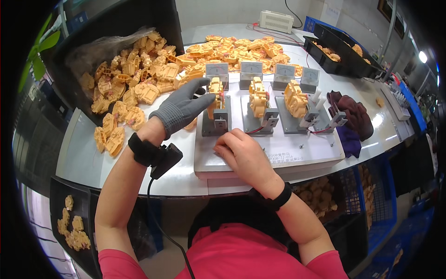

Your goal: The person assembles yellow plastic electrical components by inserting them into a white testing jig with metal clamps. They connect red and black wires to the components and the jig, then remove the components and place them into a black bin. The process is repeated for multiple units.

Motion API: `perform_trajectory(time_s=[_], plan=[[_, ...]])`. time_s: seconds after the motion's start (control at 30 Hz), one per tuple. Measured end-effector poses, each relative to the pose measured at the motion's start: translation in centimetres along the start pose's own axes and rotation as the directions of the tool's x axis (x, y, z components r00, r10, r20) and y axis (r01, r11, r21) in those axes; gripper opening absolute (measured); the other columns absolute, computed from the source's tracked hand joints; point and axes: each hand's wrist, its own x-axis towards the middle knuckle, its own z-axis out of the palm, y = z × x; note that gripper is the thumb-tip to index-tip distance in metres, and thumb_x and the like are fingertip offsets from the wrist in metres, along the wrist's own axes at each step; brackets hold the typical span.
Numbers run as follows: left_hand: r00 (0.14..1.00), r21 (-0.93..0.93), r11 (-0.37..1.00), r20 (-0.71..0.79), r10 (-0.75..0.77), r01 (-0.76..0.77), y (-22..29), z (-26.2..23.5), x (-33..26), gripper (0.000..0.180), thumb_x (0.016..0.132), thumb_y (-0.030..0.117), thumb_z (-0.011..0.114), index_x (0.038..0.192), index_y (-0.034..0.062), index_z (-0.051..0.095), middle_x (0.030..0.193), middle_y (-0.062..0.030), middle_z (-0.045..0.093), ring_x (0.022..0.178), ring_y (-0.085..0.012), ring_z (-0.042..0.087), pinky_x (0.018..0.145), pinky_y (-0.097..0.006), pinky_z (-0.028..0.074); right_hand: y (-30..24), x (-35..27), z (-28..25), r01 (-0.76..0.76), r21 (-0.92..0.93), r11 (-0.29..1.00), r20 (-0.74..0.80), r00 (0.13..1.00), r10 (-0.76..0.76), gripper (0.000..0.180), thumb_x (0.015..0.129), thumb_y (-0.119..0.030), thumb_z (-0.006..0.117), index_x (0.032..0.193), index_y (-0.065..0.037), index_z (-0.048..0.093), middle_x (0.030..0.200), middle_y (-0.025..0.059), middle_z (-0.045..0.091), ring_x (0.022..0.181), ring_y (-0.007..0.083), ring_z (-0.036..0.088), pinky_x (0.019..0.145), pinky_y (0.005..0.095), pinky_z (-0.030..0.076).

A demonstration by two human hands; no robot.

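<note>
My left hand (183, 104), in a grey knit glove, reaches to the leftmost test fixture (216, 129). Its fingers are bent against the upright yellow plastic housing (215, 90) seated there. In front of that fixture, my bare right hand (241, 153) is closed, thumb and fingertips together at the white base board (297, 162). Whatever those fingertips hold, if anything, is hidden. Two more fixtures to the right carry similar housings, a middle one (258, 100) and a right one (296, 100). Behind the row stand several analog meters (251, 74).
A black bin (169, 23) lies tipped at the left, spilling yellow housings (148, 93). More housings (241, 49) cover the back of the table. Dark cloth (350, 116) lies to the right, below black trays (325, 65). A pale power unit (276, 21) stands at the back.
</note>
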Motion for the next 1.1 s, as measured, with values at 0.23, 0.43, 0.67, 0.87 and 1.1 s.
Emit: perform_trajectory(time_s=[0.23,0.43,0.67,0.87,1.1], plan=[[0.999,0.005,0.999,0.025,-0.036,0.036,-0.6,-0.6,-0.5,0.055,0.097,0.034,0.064,0.142,0.0059,0.049,0.121,-0.0133,0.060,0.108,-0.0168,0.058,0.095,-0.029,0.047,0.0,0.0,-0.1,-0.003,0.073,0.997,0.019,1.000,0.002,0.013,0.087,-0.012,0.071,0.089,-0.002,0.063,0.087,0.0127,0.060,0.081,0.0332,0.062,0.073,0.0420,0.051],[0.998,-0.006,0.999,0.045,-0.040,0.040,-0.6,-0.8,-0.7,0.054,0.098,0.034,0.063,0.142,0.0064,0.049,0.120,-0.0125,0.060,0.109,-0.0156,0.056,0.096,-0.028,0.046,0.0,0.0,-0.4,0.015,0.034,0.999,0.037,0.999,-0.016,0.011,0.085,-0.009,0.070,0.088,-0.002,0.062,0.086,0.0119,0.059,0.080,0.0323,0.062,0.073,0.0418,0.051],[0.998,-0.009,0.999,0.056,-0.041,0.041,0.0,-0.8,-0.7,0.054,0.098,0.034,0.062,0.143,0.0062,0.049,0.120,-0.0116,0.060,0.108,-0.0150,0.056,0.096,-0.027,0.046,0.1,0.0,-0.3,0.057,0.017,0.998,0.041,0.997,-0.058,0.011,0.084,-0.008,0.069,0.086,-0.002,0.060,0.086,0.0114,0.059,0.081,0.0325,0.061,0.074,0.0422,0.051],[0.998,-0.007,0.999,0.062,-0.032,0.032,0.6,-0.8,-0.7,0.055,0.098,0.035,0.062,0.143,0.0049,0.049,0.119,-0.0115,0.061,0.108,-0.0151,0.057,0.096,-0.027,0.046,0.2,0.0,-0.3,0.055,0.019,0.998,0.049,0.997,-0.056,0.010,0.085,-0.009,0.069,0.087,-0.003,0.061,0.087,0.0113,0.059,0.082,0.0329,0.061,0.075,0.0422,0.051],[0.996,-0.035,0.999,0.085,-0.028,0.031,0.1,-0.7,-0.6,0.053,0.099,0.029,0.061,0.142,0.0022,0.048,0.115,-0.0106,0.063,0.107,-0.0144,0.057,0.096,-0.028,0.046,0.1,-0.2,-0.1,0.036,-0.008,0.999,0.031,0.999,-0.036,0.009,0.088,-0.010,0.067,0.089,-0.003,0.062,0.090,0.0116,0.059,0.085,0.0330,0.062,0.077,0.0424,0.051]])
